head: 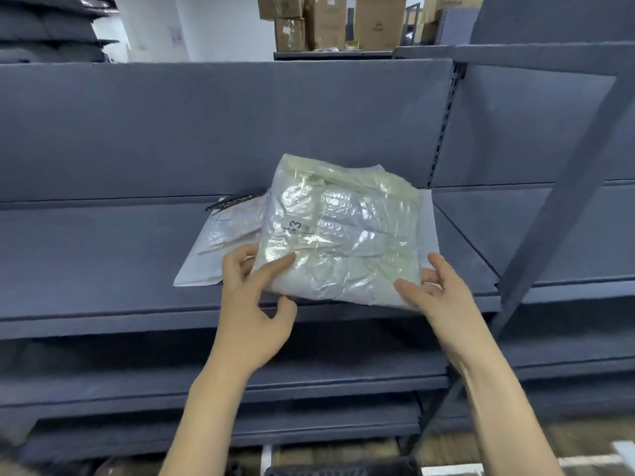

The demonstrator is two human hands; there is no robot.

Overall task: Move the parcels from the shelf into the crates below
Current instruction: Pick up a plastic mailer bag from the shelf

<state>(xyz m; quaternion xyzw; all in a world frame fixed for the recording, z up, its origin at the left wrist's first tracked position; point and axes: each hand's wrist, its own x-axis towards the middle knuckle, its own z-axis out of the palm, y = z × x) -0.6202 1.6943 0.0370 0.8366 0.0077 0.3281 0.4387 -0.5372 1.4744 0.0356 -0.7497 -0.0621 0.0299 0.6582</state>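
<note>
Print on the clear plastic parcel (338, 231) at the centre of the frame shows a dark "3" beside a small square code; nothing else on it can be read. The parcel is a soft, crinkled, glossy bag with pale contents, roughly rectangular, its lower edge hanging just past the front lip of the dark grey shelf (103, 255). The left hand (256, 300) pinches its lower left corner, index finger laid across the top and other fingers curled beneath. The right hand (434, 293) grips its lower right corner, thumb on top and fingers under the film. Beneath it, on the shelf, lies a flat white mailer (220, 249) with faint blue and pale markings, too blurred to read; a white edge also shows past the parcel's right side. A small black object (231, 201) sits behind the mailer against the shelf's back panel. At the bottom centre a dark crate rim (343, 470) shows partly. Brown cardboard boxes (330, 22) stand stacked at upper centre, their printing unreadable.
</note>
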